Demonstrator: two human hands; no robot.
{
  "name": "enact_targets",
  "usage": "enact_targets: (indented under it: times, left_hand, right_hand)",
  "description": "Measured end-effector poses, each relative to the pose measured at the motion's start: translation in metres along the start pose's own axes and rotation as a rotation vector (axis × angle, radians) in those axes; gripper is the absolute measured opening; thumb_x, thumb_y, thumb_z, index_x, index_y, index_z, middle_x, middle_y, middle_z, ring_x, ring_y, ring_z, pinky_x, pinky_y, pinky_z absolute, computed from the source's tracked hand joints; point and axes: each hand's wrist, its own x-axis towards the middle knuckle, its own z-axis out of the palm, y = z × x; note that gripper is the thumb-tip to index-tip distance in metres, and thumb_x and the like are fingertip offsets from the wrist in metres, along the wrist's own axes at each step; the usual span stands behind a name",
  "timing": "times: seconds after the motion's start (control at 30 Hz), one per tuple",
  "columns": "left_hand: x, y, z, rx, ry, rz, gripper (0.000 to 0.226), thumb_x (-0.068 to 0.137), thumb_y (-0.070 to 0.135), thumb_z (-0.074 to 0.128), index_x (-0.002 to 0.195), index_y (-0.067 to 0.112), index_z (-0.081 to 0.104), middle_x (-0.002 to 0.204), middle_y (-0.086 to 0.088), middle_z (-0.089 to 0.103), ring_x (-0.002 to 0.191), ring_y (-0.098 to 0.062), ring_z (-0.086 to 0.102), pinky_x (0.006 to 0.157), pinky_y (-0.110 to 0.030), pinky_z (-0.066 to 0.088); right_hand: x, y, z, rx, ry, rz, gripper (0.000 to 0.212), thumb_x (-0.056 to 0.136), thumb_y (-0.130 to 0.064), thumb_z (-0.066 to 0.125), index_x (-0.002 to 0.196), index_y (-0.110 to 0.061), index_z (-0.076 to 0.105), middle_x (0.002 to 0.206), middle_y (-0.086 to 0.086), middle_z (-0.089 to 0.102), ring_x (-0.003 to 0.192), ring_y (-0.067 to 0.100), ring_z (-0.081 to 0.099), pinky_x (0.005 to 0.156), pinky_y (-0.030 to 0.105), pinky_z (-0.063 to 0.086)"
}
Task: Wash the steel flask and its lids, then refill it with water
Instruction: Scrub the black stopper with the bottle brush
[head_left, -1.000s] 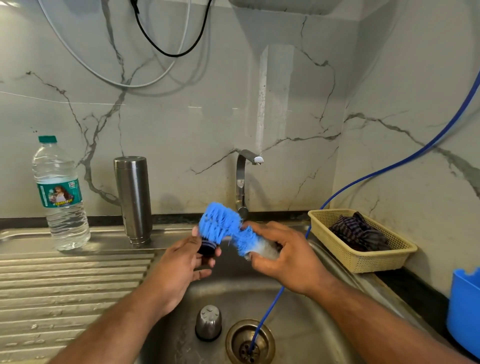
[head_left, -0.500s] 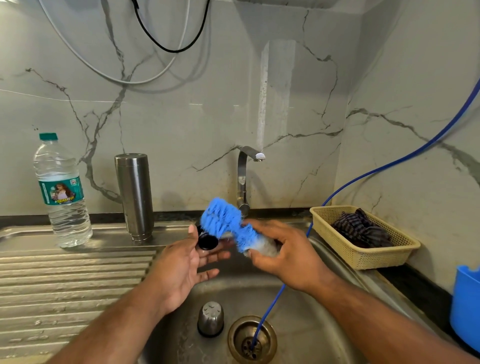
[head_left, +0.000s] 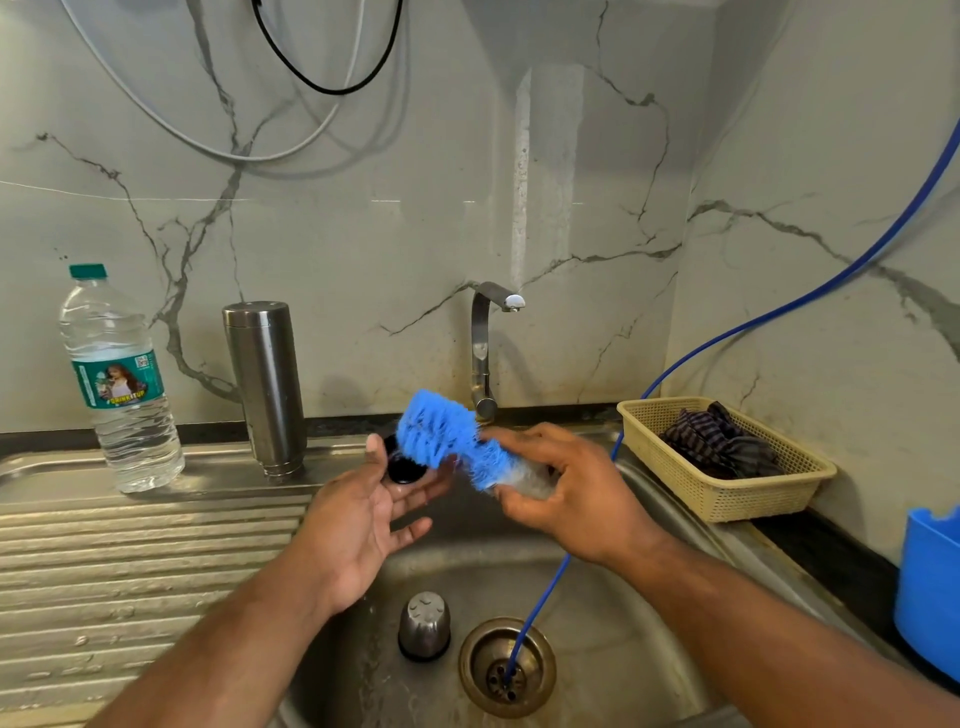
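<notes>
**Loose lid under a scrubbing brush**

The left grip (head_left: 363, 514) lies open, palm up, fingers nearly straight. The small black lid (head_left: 406, 467) only rests on them, with the thumb against its rim. The right grip (head_left: 571, 488) is curled round the handle end of the blue brush (head_left: 441, 431), whose bristles bear on the lid.

That is the weak point. Nothing clamps the lid, so a firm stroke could flick it off the fingers into the sink (head_left: 597, 649) below. It might roll toward the drain (head_left: 506, 667), where the blue hose (head_left: 548, 597) goes in. The steel cap (head_left: 423, 623) stands in the basin just beside that drain, so a falling lid might strike it.

The steel flask (head_left: 265, 384), tall and narrow, stands on the ribbed desk (head_left: 130, 561) near the left grip. A wide swing of that arm could topple it.
</notes>
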Motion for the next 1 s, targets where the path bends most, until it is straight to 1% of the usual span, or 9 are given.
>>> enact_targets:
  times: [0.13,0.27,0.37,0.53,0.6,0.67,0.77,0.9,1.0]
  left_hand:
    - [0.003,0.001,-0.004,0.000,0.048,0.018,0.055,0.103,0.057,0.031,0.129,0.021,0.064,0.120,-0.007,0.075,0.118,-0.023,0.065,0.095,-0.045,0.042]
    - [0.002,-0.005,0.003,-0.082,0.074,0.001,0.035,0.105,0.036,0.044,0.122,0.017,0.068,0.121,-0.012,0.073,0.103,-0.025,0.064,0.088,-0.043,0.047]
    - [0.003,0.000,0.001,-0.283,0.133,0.031,0.040,0.098,0.035,0.054,0.124,0.005,0.065,0.105,-0.017,0.071,0.092,-0.024,0.062,0.086,-0.038,0.051]
    - [0.000,0.003,0.002,-0.390,0.119,0.019,0.035,0.105,0.022,0.047,0.131,0.003,0.060,0.125,-0.024,0.069,0.105,-0.030,0.067,0.088,-0.038,0.050]
    - [-0.003,0.004,0.006,-0.414,0.087,-0.018,0.037,0.105,0.029,0.047,0.129,0.005,0.062,0.124,-0.022,0.070,0.113,-0.031,0.067,0.092,-0.038,0.050]
    - [-0.004,0.006,0.009,-0.440,0.104,-0.004,0.040,0.100,0.035,0.055,0.123,0.005,0.065,0.120,-0.019,0.073,0.111,-0.026,0.069,0.090,-0.036,0.054]
    - [-0.001,0.013,0.008,-0.498,0.152,0.065,0.042,0.088,0.027,0.066,0.121,0.001,0.064,0.118,-0.019,0.074,0.102,-0.024,0.075,0.081,-0.030,0.063]
    - [-0.001,0.013,0.008,-0.434,0.126,0.080,0.040,0.085,0.024,0.065,0.121,0.005,0.063,0.117,-0.017,0.075,0.106,-0.027,0.074,0.086,-0.042,0.063]
    - [-0.001,0.009,0.006,-0.451,0.131,0.089,0.034,0.091,0.019,0.061,0.122,0.005,0.063,0.121,-0.018,0.073,0.106,-0.026,0.074,0.092,-0.044,0.061]
  right_hand:
    - [0.000,0.005,-0.005,-0.033,0.040,0.029,0.056,0.087,-0.035,0.078,0.129,-0.062,0.052,0.107,-0.017,0.059,0.093,0.004,0.059,0.073,0.022,0.054]
    - [0.001,-0.007,0.004,-0.022,0.016,-0.048,0.056,0.089,-0.035,0.077,0.138,-0.051,0.056,0.106,-0.018,0.057,0.092,0.005,0.058,0.073,0.018,0.050]
    - [0.002,0.003,-0.002,-0.069,0.042,-0.001,0.057,0.088,-0.037,0.076,0.137,-0.055,0.054,0.107,-0.019,0.057,0.091,0.004,0.059,0.073,0.022,0.053]
    - [0.000,0.000,-0.003,-0.107,0.042,-0.002,0.057,0.088,-0.039,0.075,0.139,-0.054,0.053,0.106,-0.020,0.056,0.093,0.004,0.058,0.075,0.024,0.055]
    - [-0.001,-0.006,0.001,-0.107,0.020,-0.053,0.057,0.088,-0.038,0.074,0.139,-0.053,0.054,0.107,-0.020,0.055,0.094,0.004,0.058,0.075,0.024,0.054]
    - [-0.001,-0.005,0.003,-0.116,0.004,-0.061,0.057,0.088,-0.038,0.074,0.139,-0.054,0.053,0.108,-0.019,0.056,0.095,0.004,0.058,0.075,0.023,0.054]
    - [0.001,0.004,-0.004,-0.107,0.039,0.015,0.057,0.088,-0.037,0.076,0.139,-0.052,0.055,0.107,-0.018,0.057,0.093,0.003,0.058,0.073,0.020,0.052]
    - [0.000,-0.003,-0.003,-0.026,0.040,0.014,0.059,0.088,-0.034,0.078,0.140,-0.049,0.055,0.105,-0.018,0.057,0.091,0.004,0.059,0.070,0.015,0.049]
    - [0.001,-0.002,-0.001,-0.057,0.057,0.032,0.059,0.087,-0.037,0.077,0.140,-0.051,0.054,0.105,-0.016,0.058,0.090,0.004,0.059,0.071,0.018,0.051]
